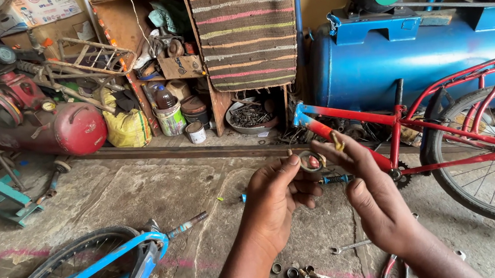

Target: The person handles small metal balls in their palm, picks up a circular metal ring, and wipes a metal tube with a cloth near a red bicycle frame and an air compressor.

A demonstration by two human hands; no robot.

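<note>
head camera, looking down, close on hands [326, 198]

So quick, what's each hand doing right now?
Left hand: closed, pinching a small metal ring between thumb and fingers.
Right hand: open, fingers extended, fingertips near the ring; whether they touch it cannot be told.

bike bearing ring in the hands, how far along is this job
Done so far: the blue fork with its wheel lies detached on the floor, and small rings and a spanner lie out beside it. In hand: the left hand pinches a metal ring while the right hand touches it. Left: the red frame has no fork fitted.
</note>
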